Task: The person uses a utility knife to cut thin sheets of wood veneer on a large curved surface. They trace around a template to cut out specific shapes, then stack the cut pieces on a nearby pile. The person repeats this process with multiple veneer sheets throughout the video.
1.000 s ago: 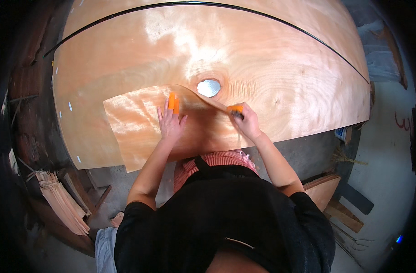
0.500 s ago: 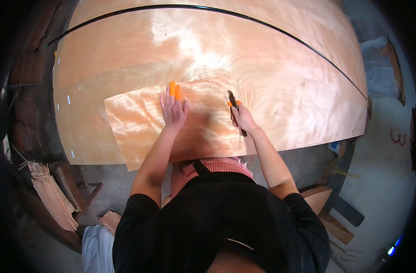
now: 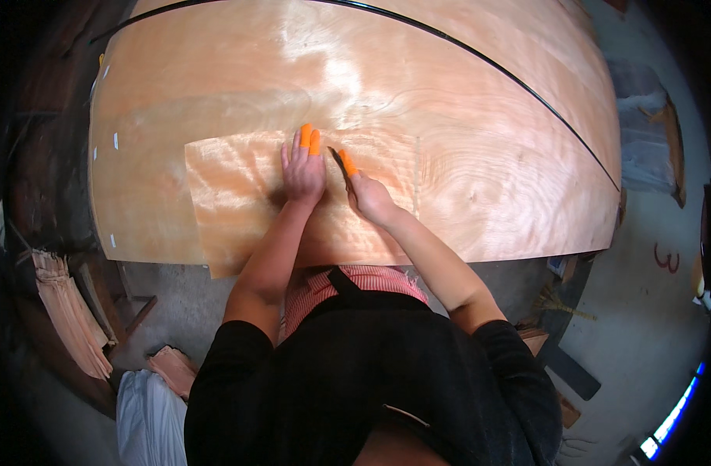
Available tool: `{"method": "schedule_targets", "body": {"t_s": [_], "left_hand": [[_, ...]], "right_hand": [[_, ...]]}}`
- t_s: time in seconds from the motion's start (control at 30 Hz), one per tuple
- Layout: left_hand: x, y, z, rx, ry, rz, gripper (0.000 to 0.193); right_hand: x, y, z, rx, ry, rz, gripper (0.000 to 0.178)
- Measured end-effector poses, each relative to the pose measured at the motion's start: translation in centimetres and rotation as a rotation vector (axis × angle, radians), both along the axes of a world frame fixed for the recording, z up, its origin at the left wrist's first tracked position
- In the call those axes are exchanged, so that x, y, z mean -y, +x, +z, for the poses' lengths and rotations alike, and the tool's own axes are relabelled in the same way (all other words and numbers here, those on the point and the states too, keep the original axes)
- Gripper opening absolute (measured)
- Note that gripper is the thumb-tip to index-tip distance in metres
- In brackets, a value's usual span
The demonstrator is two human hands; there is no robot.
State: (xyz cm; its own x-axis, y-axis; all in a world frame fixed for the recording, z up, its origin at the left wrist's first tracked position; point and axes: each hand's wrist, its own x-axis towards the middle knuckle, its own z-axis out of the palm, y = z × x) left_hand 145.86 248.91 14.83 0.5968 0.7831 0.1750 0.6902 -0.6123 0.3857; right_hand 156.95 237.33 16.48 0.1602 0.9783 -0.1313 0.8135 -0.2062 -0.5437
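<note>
A thin rectangular sheet of wood veneer (image 3: pixel 239 194) with wavy grain lies on a much larger pale wood sheet (image 3: pixel 495 163), its near left corner jutting past the front edge. My left hand (image 3: pixel 303 175) rests on the veneer near its far edge, fingers stretched out, with orange covers on two fingertips. Closed around a dark utility knife (image 3: pixel 338 159), my right hand (image 3: pixel 371 198) is just right of the left one. The knife slants up and left, its tip close to the veneer's far edge. Orange covers show on the right fingers too; the knife's lower part is hidden by that hand.
A long black strip (image 3: pixel 480 58) curves across the far part of the large sheet. Small white tabs (image 3: pixel 115 141) line its left side. On the floor are veneer bundles (image 3: pixel 74 322), a white plastic bag (image 3: pixel 149 412) and a straw broom (image 3: pixel 565 300). Plastic-wrapped material (image 3: pixel 643 132) stands at right.
My right hand has carried the knife left from the veneer's right end to beside my left hand. The left hand stays on the veneer, slightly shifted. The view has moved a little.
</note>
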Motion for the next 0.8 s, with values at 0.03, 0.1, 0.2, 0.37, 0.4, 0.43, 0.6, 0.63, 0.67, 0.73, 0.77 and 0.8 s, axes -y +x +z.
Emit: {"method": "schedule_targets", "body": {"t_s": [0.03, 0.1, 0.2, 0.37, 0.4, 0.43, 0.6, 0.63, 0.67, 0.73, 0.77, 0.8], "left_hand": [[0.0, 0.0, -0.2, 0.000, 0.004, 0.003, 0.046], [-0.1, -0.2, -0.4, -0.006, 0.015, -0.002, 0.048], [0.0, -0.3, -0.3, 0.008, 0.032, 0.001, 0.054], [0.8, 0.7, 0.0, 0.056, 0.025, 0.091, 0.068], [0.8, 0.8, 0.0, 0.041, 0.036, 0.088, 0.069], [0.7, 0.7, -0.1, 0.021, 0.043, 0.094, 0.071], [0.4, 0.9, -0.5, -0.042, 0.008, 0.056, 0.075], [0.4, 0.9, -0.5, -0.047, 0.011, 0.060, 0.075], [0.4, 0.8, -0.5, -0.052, 0.015, 0.068, 0.075], [0.3, 0.7, 0.1, -0.092, 0.010, 0.074, 0.075], [0.2, 0.7, 0.8, -0.127, 0.002, 0.072, 0.074], [0.2, 0.7, 1.1, -0.162, -0.007, 0.070, 0.074]], "right_hand": [[-0.2, -0.4, -0.1, -0.003, -0.049, -0.018, 0.019], [-0.3, -1.0, 0.0, -0.008, -0.145, -0.056, 0.029], [2.1, -1.1, -0.4, 0.028, -0.210, -0.049, 0.038], [7.0, 3.2, -1.3, 0.189, -0.376, 0.163, 0.024], [7.0, 5.5, -1.4, 0.251, -0.463, 0.249, 0.018], [6.5, 8.2, -0.3, 0.252, -0.291, 0.354, 0.009], [1.8, 20.6, 3.5, 0.362, -0.440, 0.764, 0.027], [0.9, 22.0, 4.5, 0.363, -0.425, 0.819, 0.025], [0.5, 22.9, 5.5, 0.345, -0.373, 0.850, 0.024], [0.1, 23.4, 5.9, 0.305, -0.357, 0.829, 0.023], [0.2, 23.1, 5.8, 0.284, -0.394, 0.778, 0.023], [0.2, 22.8, 5.7, 0.264, -0.430, 0.726, 0.023]]}}
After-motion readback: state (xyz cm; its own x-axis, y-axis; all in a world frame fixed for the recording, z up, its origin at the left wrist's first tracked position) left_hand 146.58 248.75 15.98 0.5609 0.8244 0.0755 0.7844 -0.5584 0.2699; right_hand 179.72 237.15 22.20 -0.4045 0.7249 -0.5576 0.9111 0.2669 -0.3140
